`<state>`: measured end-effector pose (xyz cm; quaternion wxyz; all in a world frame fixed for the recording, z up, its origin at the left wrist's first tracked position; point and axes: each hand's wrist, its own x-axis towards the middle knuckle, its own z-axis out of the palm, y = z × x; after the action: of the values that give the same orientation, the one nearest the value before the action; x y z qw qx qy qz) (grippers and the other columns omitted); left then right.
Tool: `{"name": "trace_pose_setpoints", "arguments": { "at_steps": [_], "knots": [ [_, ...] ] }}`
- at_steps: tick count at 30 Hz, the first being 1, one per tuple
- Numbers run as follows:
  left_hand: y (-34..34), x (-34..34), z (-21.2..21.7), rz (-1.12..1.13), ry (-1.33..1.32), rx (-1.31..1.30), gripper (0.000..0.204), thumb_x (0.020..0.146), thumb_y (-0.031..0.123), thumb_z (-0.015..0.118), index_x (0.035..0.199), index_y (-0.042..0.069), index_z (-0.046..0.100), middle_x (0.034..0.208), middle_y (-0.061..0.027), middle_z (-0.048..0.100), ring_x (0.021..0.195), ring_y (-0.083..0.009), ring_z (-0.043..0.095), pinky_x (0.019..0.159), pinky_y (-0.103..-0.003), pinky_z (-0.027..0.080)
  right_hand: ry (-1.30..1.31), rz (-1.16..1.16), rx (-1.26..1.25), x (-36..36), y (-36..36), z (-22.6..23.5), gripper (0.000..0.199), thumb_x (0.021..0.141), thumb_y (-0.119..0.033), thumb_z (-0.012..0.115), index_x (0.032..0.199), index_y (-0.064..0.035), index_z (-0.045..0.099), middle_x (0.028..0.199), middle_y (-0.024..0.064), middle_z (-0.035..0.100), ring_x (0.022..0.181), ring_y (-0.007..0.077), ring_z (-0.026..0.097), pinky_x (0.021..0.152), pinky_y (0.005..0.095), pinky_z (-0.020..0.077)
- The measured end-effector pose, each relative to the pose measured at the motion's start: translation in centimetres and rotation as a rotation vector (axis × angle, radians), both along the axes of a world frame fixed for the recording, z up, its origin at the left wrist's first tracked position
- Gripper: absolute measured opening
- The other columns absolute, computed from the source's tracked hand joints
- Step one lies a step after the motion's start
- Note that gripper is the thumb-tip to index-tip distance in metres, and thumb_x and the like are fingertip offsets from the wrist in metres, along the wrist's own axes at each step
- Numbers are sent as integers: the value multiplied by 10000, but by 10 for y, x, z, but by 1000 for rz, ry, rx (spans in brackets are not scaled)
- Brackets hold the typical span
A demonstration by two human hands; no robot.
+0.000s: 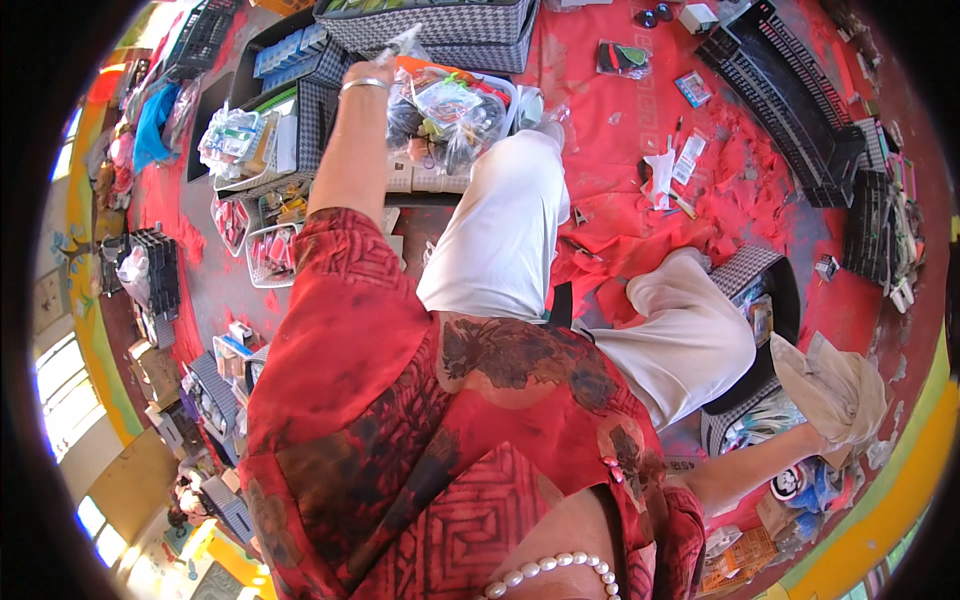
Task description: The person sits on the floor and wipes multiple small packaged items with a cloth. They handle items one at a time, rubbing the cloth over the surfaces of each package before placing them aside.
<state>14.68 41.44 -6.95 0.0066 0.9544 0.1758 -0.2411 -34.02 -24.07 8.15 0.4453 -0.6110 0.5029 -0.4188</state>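
Observation:
My left arm reaches up to the far side, and my left hand (369,72), with a bracelet at its wrist, is closed at a small see-through plastic bag (404,44); most of its fingers are hidden. Just below and to the right stands a white basket (400,178) heaped with bagged small goods (450,115). Out to the right, my right hand (832,440) is closed on a beige cloth (830,385), which stands up from it in folds and covers most of the fingers.
Checked storage boxes (470,45) stand behind the basket. Black plastic crates (785,105) lie at the far right. Torn red sheeting (600,120) covers the floor, with small packets and scraps on it. A checked bin (745,265) sits beside my right leg, in pale trousers.

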Motion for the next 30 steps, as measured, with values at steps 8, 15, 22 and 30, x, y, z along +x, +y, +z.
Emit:
{"name": "trace_pose_setpoints", "arguments": {
  "at_steps": [8,15,22,30],
  "knots": [
    [-7,14,-61,697,-456,-774,414,877,397,385,1110,84,525,1136,-92,521,1045,-229,479,893,-391,391,-44,-30,3,3,-12,-4,440,885,-299,382,1210,-16,471,1242,186,482,1114,336,481,935,440,398],
    [-56,-1,-146,1475,-715,-1672,279,912,251,356,1039,88,544,1026,-95,581,951,-267,545,845,-474,425,-73,-58,17,-2,-10,-6,445,887,-306,372,1211,-17,470,1247,184,479,1126,336,475,944,442,391],
    [-78,-37,-116,915,-333,-1087,229,868,208,416,959,65,570,951,-153,608,895,-334,596,736,-507,482,-95,-80,25,-11,-10,-1,451,888,-313,362,1213,-18,470,1252,181,477,1137,336,468,954,445,385],
    [-50,-63,-110,-528,-212,-358,494,696,425,696,926,-8,628,885,-171,650,802,-255,630,718,-340,503,-215,-124,-4,-3,-12,5,458,890,-320,351,1214,-19,469,1258,178,474,1150,336,460,965,449,377]
  ]
}}
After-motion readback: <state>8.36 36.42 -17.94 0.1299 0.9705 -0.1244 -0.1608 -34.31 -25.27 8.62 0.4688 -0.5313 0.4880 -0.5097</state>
